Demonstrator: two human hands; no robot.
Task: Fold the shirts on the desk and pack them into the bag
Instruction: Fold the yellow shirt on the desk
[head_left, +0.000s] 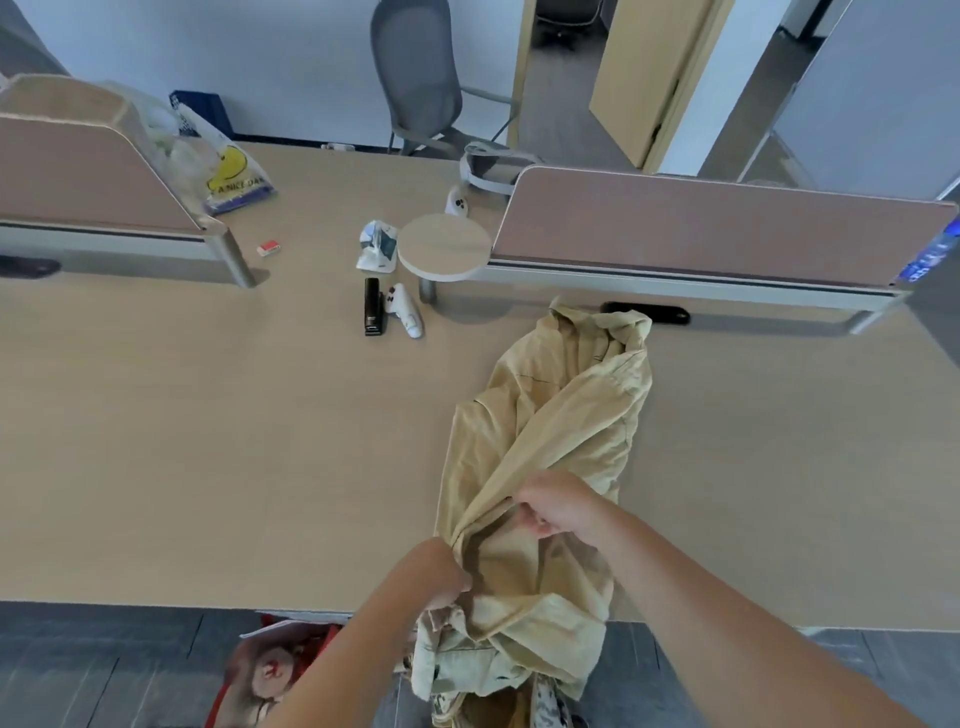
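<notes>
A tan shirt (561, 415) lies bunched lengthwise on the wooden desk (208, 441), its collar toward the far divider and its lower part hanging over the near edge. My left hand (441, 574) grips a gathered fold of the shirt near the desk's front edge. My right hand (553, 506) pinches another fold of the same shirt a little farther in. A red bag (270, 670) sits on the floor below the desk's near edge, partly hidden by my left arm.
A black stapler (372, 306) and a white controller (408, 310) lie mid-desk beside a round shelf (444, 244). A yellow-printed plastic bag (228, 171) stands at the back left. Pink dividers (701, 223) flank the gap, and a grey chair (421, 78) stands behind.
</notes>
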